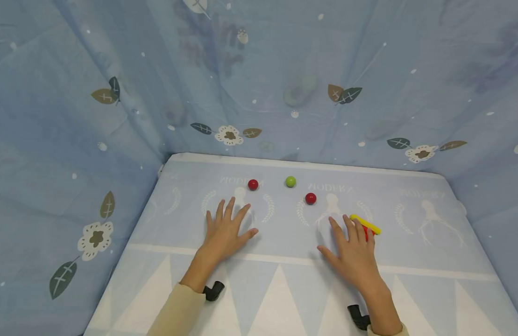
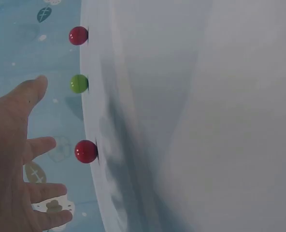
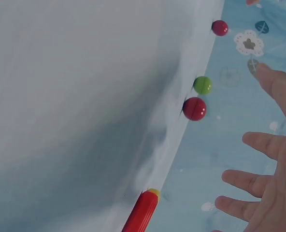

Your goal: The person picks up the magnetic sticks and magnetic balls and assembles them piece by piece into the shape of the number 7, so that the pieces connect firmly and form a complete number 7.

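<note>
My left hand [image 1: 225, 234] is held over the table with its fingers spread and holds nothing. Just beyond its fingertips lies a red ball [image 1: 252, 185]. A green ball [image 1: 290, 181] sits to the right of that one, and a second red ball [image 1: 311, 199] is nearer to my right hand [image 1: 354, 255]. That hand also has spread fingers and nothing in its grasp. Beside its outer fingers is a red and yellow plastic object [image 1: 365, 224], partly hidden by them. In the right wrist view, its ribbed red part [image 3: 142, 212] shows a yellow end; its kind is unclear.
A pale blue and white patterned cloth [image 1: 280, 298] covers the table. Blue flowered curtains [image 1: 267, 70] stand along its back and both sides. Black wrist pieces [image 1: 214, 291] show by both wrists.
</note>
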`<state>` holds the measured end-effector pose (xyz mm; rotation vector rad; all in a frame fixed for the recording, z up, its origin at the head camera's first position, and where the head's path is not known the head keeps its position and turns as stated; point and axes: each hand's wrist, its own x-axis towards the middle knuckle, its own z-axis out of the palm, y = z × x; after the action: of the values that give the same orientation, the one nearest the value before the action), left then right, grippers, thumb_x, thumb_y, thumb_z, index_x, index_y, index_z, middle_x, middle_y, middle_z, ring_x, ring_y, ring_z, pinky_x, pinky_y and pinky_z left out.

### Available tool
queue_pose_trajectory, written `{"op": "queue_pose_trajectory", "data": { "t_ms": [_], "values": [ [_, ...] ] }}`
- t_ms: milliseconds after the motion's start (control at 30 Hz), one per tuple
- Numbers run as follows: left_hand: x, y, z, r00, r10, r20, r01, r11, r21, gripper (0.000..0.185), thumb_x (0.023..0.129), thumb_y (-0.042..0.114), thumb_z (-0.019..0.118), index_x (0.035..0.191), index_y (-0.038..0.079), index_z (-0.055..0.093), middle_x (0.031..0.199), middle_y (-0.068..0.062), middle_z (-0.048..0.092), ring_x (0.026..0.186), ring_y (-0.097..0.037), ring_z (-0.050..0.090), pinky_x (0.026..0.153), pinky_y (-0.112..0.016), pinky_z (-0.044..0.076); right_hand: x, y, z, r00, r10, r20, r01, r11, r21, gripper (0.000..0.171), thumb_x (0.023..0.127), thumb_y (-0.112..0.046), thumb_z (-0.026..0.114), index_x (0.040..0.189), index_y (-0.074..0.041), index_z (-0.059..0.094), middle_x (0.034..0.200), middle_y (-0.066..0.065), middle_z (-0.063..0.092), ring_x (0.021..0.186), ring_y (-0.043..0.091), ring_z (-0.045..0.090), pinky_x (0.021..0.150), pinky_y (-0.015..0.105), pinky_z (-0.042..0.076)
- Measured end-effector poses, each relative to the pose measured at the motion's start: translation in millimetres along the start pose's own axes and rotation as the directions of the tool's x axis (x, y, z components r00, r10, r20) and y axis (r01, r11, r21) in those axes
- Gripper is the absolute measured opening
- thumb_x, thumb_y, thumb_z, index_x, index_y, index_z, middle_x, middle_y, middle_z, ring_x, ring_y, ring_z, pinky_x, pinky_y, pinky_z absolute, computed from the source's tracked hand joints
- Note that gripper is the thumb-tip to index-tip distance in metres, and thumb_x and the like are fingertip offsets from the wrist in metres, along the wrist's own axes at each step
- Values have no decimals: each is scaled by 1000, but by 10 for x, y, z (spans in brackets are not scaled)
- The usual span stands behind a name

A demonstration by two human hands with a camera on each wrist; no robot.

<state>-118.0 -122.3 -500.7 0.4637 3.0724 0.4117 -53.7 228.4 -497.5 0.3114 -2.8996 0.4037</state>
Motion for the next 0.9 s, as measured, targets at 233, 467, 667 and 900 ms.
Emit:
{"op": "queue_pose_trajectory", "data": {
  "t_ms": [233,467,667,900],
  "values": [
    [247,-77,-45,1000,-1,-22,-1,998,-57,72,96,61,54,155,24,38,158,-21,26,144,-46,20,105,-70,25,-24,90,-20,999,38,-27,-35,996,77,75,87,-39,76,148,-11,44,146,29,35,133,50,28,104,70,16],
    [506,-130,-70,999,-29,-27,25,989,-144,70,98,57,54,155,19,38,157,-21,28,143,-43,24,101,-67,35,-33,205,-67,993,81,-86,-71,991,110,70,84,-27,80,143,-8,49,141,30,37,124,52,35,96,71,25],
    [707,-112,-60,999,-45,-28,38,977,-211,69,98,54,57,154,19,38,157,-21,28,143,-41,27,101,-66,35,-42,323,-141,985,159,-72,-145,975,166,64,86,-22,79,142,-8,51,138,32,39,121,56,35,89,71,27],
    [933,-137,-22,999,-42,-22,33,950,-310,64,99,48,58,152,17,41,152,-20,34,138,-41,35,104,-58,38,-60,467,-133,970,237,-48,-215,936,279,58,89,-16,76,140,-5,53,132,33,40,114,53,37,84,64,32]
  ]
}}
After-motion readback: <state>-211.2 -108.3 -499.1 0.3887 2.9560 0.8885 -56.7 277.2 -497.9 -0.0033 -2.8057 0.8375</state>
